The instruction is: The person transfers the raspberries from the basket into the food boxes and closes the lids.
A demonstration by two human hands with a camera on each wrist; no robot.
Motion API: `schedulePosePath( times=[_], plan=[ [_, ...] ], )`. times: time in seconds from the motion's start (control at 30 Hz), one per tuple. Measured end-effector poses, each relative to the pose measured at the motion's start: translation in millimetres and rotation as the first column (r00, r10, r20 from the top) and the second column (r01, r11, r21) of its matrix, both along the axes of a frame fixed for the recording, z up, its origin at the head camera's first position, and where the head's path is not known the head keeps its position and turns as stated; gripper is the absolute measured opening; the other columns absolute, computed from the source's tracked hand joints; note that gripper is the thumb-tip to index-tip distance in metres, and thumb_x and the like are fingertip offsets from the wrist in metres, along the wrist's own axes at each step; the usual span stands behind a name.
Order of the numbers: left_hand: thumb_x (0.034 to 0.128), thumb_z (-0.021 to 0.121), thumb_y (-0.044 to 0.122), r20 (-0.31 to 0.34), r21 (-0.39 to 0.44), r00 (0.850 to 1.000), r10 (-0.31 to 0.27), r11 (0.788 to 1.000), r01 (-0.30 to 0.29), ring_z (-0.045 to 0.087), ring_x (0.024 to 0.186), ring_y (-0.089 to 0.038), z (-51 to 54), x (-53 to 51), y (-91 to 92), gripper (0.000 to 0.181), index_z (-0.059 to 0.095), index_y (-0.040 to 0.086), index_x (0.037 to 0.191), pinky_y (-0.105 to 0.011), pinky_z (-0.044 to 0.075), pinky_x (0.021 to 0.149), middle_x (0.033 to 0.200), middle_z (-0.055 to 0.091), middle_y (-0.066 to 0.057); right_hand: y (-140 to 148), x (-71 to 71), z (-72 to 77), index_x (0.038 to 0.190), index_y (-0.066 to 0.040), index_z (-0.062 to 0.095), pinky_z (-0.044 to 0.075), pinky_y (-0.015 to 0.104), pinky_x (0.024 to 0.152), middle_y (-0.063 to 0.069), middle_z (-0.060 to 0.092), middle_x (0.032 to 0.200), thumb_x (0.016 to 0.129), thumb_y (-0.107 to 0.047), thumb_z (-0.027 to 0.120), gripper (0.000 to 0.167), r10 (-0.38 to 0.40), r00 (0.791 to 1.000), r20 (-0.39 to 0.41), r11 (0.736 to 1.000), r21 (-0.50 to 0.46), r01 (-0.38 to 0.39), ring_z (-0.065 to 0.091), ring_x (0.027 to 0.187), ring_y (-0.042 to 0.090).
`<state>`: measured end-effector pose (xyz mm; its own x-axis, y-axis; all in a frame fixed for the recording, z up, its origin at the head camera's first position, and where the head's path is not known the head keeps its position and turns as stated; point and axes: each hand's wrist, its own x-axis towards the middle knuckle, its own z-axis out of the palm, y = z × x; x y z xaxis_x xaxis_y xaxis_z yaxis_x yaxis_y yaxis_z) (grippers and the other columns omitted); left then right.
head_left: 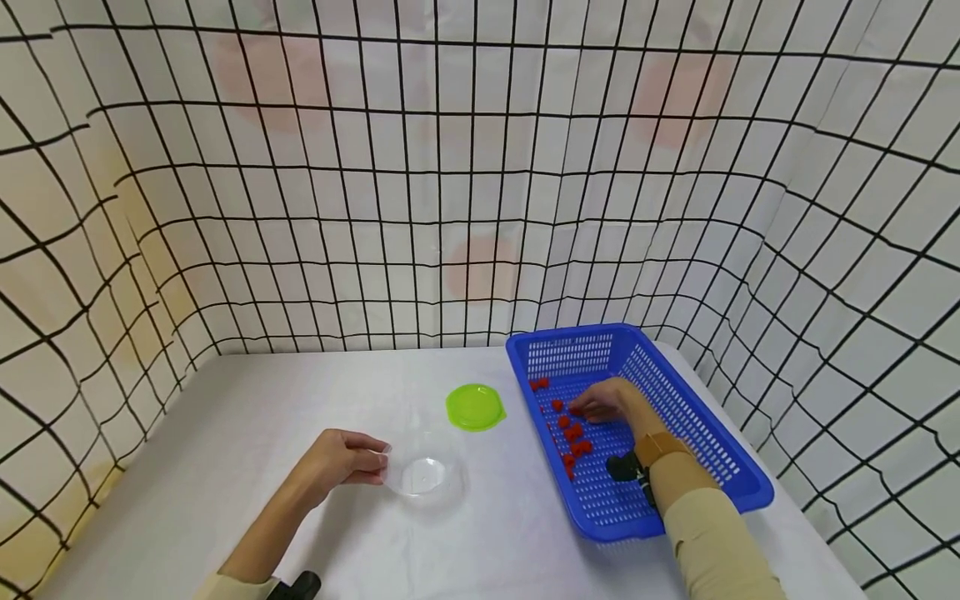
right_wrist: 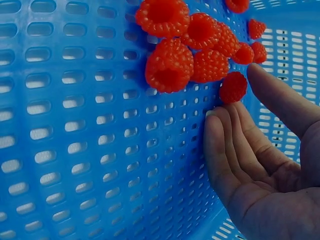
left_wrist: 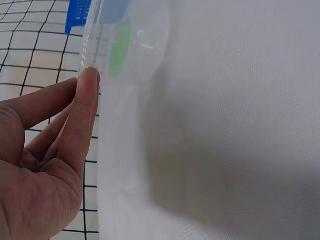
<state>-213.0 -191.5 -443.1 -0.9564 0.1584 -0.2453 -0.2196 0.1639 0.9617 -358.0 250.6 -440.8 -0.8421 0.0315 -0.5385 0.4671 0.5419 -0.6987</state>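
My left hand (head_left: 347,461) pinches the rim of a clear round bowl (head_left: 426,477) between thumb and fingers; the left wrist view shows the hand (left_wrist: 55,145) at the bowl's edge. Inside the blue basket (head_left: 675,400), my right hand (head_left: 609,402) is at a red raspberry (right_wrist: 233,87). In the right wrist view the fingers of that hand (right_wrist: 265,145) lie beside and below this berry, the thumb above it on the right; whether they grip it I cannot tell. Several more raspberries (right_wrist: 169,65) lie close by in the basket.
A bright green lid (head_left: 476,407) lies on the white table (head_left: 247,417) between bowl and basket, behind the bowl. A black wire grid (head_left: 474,192) with white cloth behind it stands at the back and both sides.
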Motion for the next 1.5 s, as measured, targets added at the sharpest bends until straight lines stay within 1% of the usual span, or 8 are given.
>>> schedulePosePath(
  times=[0.3,0.5,0.73,0.87,1.03,1.13,1.27,1.5],
  plan=[
    [0.0888,0.073,0.0,-0.002,0.006,1.0,0.007,1.0,-0.007,0.072,0.072,-0.015,-0.5,-0.5,1.2,0.038,0.063,-0.018,0.121,-0.029,0.063,0.071,0.09,0.075,-0.011,2.6,-3.0,-2.6,0.119,0.005,0.07,0.061,0.029,0.081,0.015,0.072,0.107,0.091,-0.016,0.076,0.035,-0.026,1.0,0.002,1.0,0.007,0.026,0.068,0.091,0.022],
    [0.0891,0.072,0.0,-0.003,0.009,1.0,0.008,1.0,-0.008,0.072,0.072,-0.015,-1.0,-0.3,2.8,0.037,0.063,-0.018,0.121,-0.029,0.063,0.071,0.09,0.075,-0.011,7.4,-1.6,-6.5,0.117,0.006,0.071,0.062,0.03,0.079,0.012,0.076,0.101,0.092,-0.012,0.075,0.031,-0.036,0.999,-0.024,0.997,-0.068,0.035,0.07,0.084,0.019],
    [0.0894,0.072,0.0,0.0,0.01,1.0,0.01,1.0,-0.01,0.072,0.071,-0.014,-0.9,-1.0,4.3,0.037,0.063,-0.018,0.121,-0.029,0.063,0.071,0.091,0.075,-0.012,10.6,-5.3,-8.5,0.119,0.007,0.07,0.063,0.031,0.08,0.01,0.076,0.093,0.09,-0.01,0.076,0.033,-0.083,0.996,-0.009,0.987,-0.14,0.081,0.072,0.081,0.019],
    [0.0892,0.072,0.0,0.001,0.006,1.0,0.013,1.0,-0.013,0.071,0.07,-0.014,-0.7,-0.7,5.8,0.037,0.063,-0.018,0.12,-0.029,0.063,0.071,0.09,0.075,-0.012,9.9,-5.1,-7.3,0.121,0.007,0.067,0.063,0.033,0.081,0.014,0.075,0.095,0.09,-0.01,0.077,0.037,-0.113,0.994,0.002,0.979,-0.171,0.112,0.073,0.081,0.021],
    [0.0891,0.072,0.0,0.006,0.009,1.0,0.021,1.0,-0.021,0.072,0.07,-0.014,-0.5,-0.3,7.1,0.037,0.063,-0.018,0.12,-0.029,0.063,0.07,0.091,0.075,-0.012,5.0,-4.1,-0.6,0.125,0.006,0.062,0.061,0.035,0.088,0.018,0.073,0.103,0.09,-0.01,0.077,0.041,-0.124,0.992,0.033,0.957,-0.258,0.128,0.073,0.086,0.024],
    [0.0889,0.073,0.0,0.007,0.008,1.0,0.022,1.0,-0.022,0.072,0.071,-0.014,-0.2,-0.5,7.4,0.037,0.063,-0.018,0.12,-0.03,0.063,0.07,0.091,0.075,-0.012,0.6,-3.6,5.4,0.124,0.007,0.064,0.06,0.037,0.091,0.017,0.074,0.104,0.092,-0.008,0.074,0.037,-0.101,0.995,0.015,0.953,-0.285,0.101,0.074,0.089,0.025],
    [0.089,0.073,0.0,0.009,0.006,1.0,0.022,1.0,-0.022,0.072,0.071,-0.014,-0.1,-0.4,8.0,0.037,0.063,-0.018,0.119,-0.03,0.063,0.07,0.091,0.075,-0.012,-4.2,-3.0,13.3,0.121,0.008,0.066,0.061,0.038,0.09,0.014,0.076,0.1,0.093,-0.007,0.073,0.032,-0.049,0.998,-0.046,0.963,-0.266,0.035,0.075,0.091,0.025],
    [0.0886,0.073,0.001,0.008,0.011,1.0,0.021,1.0,-0.021,0.072,0.071,-0.014,-1.3,0.0,8.4,0.037,0.063,-0.018,0.119,-0.03,0.063,0.071,0.091,0.075,-0.012,-20.7,-1.9,35.5,0.122,0.006,0.067,0.054,0.045,0.103,0.024,0.068,0.125,0.096,-0.013,0.071,0.032,0.036,0.989,-0.145,0.97,-0.235,-0.07,0.068,0.115,0.037]
  ],
)
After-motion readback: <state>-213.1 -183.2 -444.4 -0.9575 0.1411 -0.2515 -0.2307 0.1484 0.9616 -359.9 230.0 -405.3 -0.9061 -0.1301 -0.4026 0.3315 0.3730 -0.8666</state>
